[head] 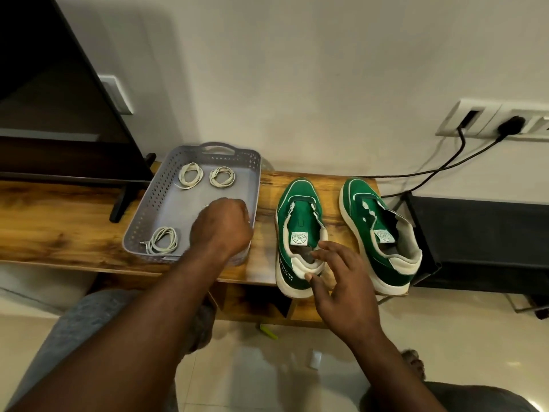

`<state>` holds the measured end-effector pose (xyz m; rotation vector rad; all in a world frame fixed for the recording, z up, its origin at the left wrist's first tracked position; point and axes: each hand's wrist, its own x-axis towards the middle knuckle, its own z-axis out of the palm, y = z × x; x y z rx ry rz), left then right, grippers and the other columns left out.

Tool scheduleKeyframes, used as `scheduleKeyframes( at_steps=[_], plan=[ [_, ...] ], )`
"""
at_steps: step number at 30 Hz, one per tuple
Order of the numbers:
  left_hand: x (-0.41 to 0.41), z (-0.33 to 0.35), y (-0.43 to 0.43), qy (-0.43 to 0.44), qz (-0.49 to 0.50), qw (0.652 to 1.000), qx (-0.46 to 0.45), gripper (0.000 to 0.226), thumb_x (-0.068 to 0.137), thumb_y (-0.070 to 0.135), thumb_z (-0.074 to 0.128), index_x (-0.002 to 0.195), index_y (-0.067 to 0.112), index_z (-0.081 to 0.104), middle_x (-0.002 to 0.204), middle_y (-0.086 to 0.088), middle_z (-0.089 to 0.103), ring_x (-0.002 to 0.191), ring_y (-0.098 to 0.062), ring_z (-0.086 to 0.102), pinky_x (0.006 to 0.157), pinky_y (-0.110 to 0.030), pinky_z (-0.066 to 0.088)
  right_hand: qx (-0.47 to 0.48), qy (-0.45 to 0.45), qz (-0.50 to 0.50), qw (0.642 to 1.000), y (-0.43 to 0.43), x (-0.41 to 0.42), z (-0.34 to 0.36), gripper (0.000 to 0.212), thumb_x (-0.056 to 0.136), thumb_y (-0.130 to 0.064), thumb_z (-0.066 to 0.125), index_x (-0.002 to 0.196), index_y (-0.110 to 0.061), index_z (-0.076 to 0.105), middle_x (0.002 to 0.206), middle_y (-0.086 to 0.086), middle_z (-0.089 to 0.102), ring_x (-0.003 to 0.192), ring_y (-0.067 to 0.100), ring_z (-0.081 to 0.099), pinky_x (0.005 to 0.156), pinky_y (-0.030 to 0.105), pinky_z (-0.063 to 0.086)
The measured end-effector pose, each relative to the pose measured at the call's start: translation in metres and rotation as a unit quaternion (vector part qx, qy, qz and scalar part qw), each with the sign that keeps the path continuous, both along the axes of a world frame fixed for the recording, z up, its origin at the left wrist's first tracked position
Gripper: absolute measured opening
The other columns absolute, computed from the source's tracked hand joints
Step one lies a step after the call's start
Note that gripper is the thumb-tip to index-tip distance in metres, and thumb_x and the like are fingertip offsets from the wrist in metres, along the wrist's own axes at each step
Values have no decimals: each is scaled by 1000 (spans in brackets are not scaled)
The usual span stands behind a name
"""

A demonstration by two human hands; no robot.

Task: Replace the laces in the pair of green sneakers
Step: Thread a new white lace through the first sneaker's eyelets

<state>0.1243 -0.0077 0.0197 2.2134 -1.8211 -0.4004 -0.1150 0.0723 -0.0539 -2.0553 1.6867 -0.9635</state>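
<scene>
Two is our count of green shoes on the wooden worktop [59,221]. The inner sneaker [300,221] stands just beside the basket. The outer sneaker [377,230] stands near the worktop's right end. Both point their toes at the wall, and their eyelet flaps lie spread open. Their heels reach the front edge.

One grey perforated basket [139,221] sits left of the shoes. We count three pale coiled laces in it. The first lace [190,175] and the second lace [222,176] lie side by side at the far end. The third lace [162,240] lies in the near left corner.

We see the left hand [221,227] down inside the basket at its near right side, knuckles up and fingers curled under. Its back hides whatever is beneath, so we cannot tell what its grip holds, if anything.

Our right hand [341,281] is at the heel of the inner sneaker. Its grip is wide, with the fingers spread at the padded collar and the thumb against the back of the heel.

Beyond these we see one dark screen [59,99] on its stand at the left. On the wall at the right is one white socket panel [493,118], with two black cables [445,165] running down from it.
</scene>
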Motion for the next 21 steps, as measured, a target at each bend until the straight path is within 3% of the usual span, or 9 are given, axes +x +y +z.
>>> scheduleKeyframes(
  at_steps=[3, 8, 10, 14, 16, 18, 20, 21],
  plan=[
    [17, -9, -15, -69, 24, 993, 89, 27, 91, 21, 63, 118, 21, 64, 120, -11, 67, 106, -34, 63, 87, -44, 57, -15, -13, 6, 1000, -1, 1, 1, 36, 89, -29, 76, 124, -25, 71, 138, -12, 59, 135, 15, 49, 107, 34, 44],
    [12, -36, -20, -113, 42, 974, 190, 55, 91, 21, 64, 141, 16, 41, 136, -18, 58, 124, -40, 56, 99, -48, 49, -31, -29, 0, 999, -3, 0, 2, 33, 91, -36, 73, 121, -23, 73, 134, -10, 62, 131, 14, 52, 106, 17, 36],
    [11, -43, -20, -137, 38, 971, 194, 52, 92, 21, 64, 140, 16, 44, 136, -16, 59, 127, -38, 56, 100, -47, 46, -30, -31, 0, 999, -3, -2, 1, 32, 91, -36, 74, 121, -23, 73, 133, -10, 62, 131, 14, 53, 105, 18, 38],
    [11, -45, -22, -157, 19, 972, 173, 44, 93, 19, 65, 134, 17, 51, 131, -13, 62, 122, -35, 59, 99, -44, 45, -35, -39, -4, 999, -4, -5, -2, 30, 92, -35, 74, 120, -23, 72, 131, -10, 63, 128, 16, 55, 101, 36, 50],
    [8, -39, -24, -119, 23, 980, 159, 39, 91, 17, 66, 128, 17, 54, 127, -12, 63, 116, -34, 62, 95, -42, 48, -35, -49, -12, 998, -3, -8, 0, 30, 93, -36, 72, 120, -23, 72, 130, -11, 63, 126, 14, 56, 99, 39, 52],
    [2, -27, -27, -24, 40, 992, 117, 32, 86, 16, 70, 116, 19, 58, 118, -12, 65, 106, -34, 64, 88, -40, 55, -46, -73, -23, 996, -3, -11, 4, 27, 92, -35, 73, 117, -25, 72, 126, -15, 64, 124, 9, 56, 95, 41, 54],
    [-3, -8, -27, 127, 38, 990, 42, 26, 84, 13, 74, 103, 25, 62, 105, -8, 69, 95, -30, 67, 78, -37, 56, -50, -115, -31, 992, -3, -13, 11, 25, 92, -33, 74, 116, -28, 72, 123, -19, 65, 121, 9, 59, 91, 41, 56],
    [-8, 3, -26, 234, 26, 972, 13, 26, 85, 8, 75, 100, 25, 63, 100, -7, 71, 91, -28, 69, 74, -36, 56, -48, -140, -38, 988, -3, -15, 16, 25, 92, -34, 75, 116, -30, 72, 121, -19, 67, 119, 9, 61, 89, 41, 57]
  ],
)
